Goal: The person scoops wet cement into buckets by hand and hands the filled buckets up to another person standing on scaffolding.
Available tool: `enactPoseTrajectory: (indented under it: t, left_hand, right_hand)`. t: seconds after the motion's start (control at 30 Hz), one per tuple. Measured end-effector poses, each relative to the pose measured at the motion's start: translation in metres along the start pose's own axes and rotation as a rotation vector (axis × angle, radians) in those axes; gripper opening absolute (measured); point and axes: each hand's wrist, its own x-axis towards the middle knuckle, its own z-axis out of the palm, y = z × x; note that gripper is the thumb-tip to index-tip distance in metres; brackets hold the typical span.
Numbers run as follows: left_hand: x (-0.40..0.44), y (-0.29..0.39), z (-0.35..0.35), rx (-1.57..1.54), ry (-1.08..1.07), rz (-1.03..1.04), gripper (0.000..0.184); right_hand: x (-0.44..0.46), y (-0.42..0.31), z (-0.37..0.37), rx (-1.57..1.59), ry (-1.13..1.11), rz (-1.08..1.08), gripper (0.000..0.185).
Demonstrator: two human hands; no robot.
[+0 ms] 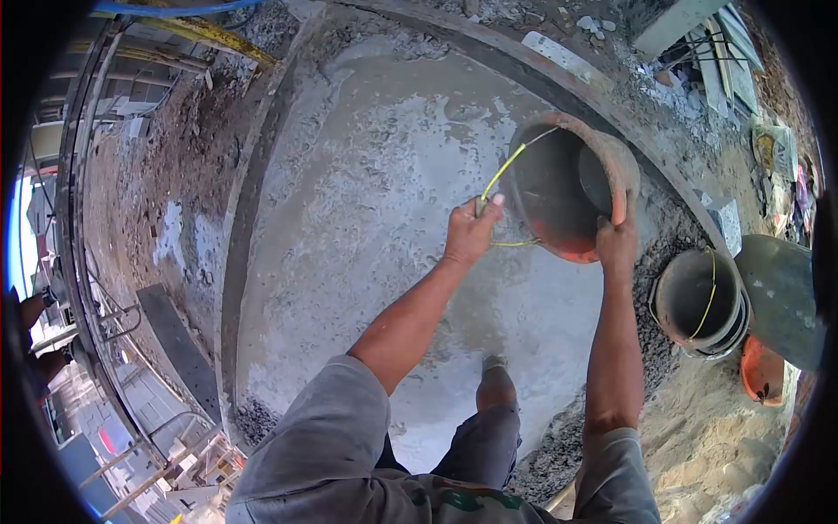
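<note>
An orange bucket (572, 249), smeared with grey cement, is tipped on its side over wet concrete (349, 210), its mouth toward the left. My left hand (471, 229) is closed around the grip of its yellow wire handle. With my right hand (617, 240) I grasp the bucket's lower right rim. Inside, the bucket is coated grey; the bottom shows no clear load. One of my legs stands in the concrete below my arms.
Stacked grey buckets (701, 299) stand at the right, beside a dark board (781, 297) and an orange basin (762, 371). Sand (698, 450) lies at the lower right. Low form edges (249, 205) border the concrete. A plank (179, 349) lies at left, near metal railings.
</note>
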Motion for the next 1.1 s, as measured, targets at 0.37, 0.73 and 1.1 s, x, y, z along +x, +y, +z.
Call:
enactPoseTrajectory:
  t: [0.37,0.73,1.1]
  left_hand:
    - [0.016,-0.2,-0.237,-0.701,0.068,-0.28,0.048]
    - [-0.186,-0.138,-0.44,-0.343,0.317,-0.476,0.029]
    - [-0.318,0.075,-0.527,0.294,0.443,-0.368,0.054]
  right_hand:
    - [-0.091,-0.12,0.299,-0.167,-0.172,-0.348,0.079]
    - [-0.329,-0.129,0.401,0.116,-0.468,-0.309,0.071]
    - [-0.502,-0.272,0.324,0.7,-1.267,0.993,0.018]
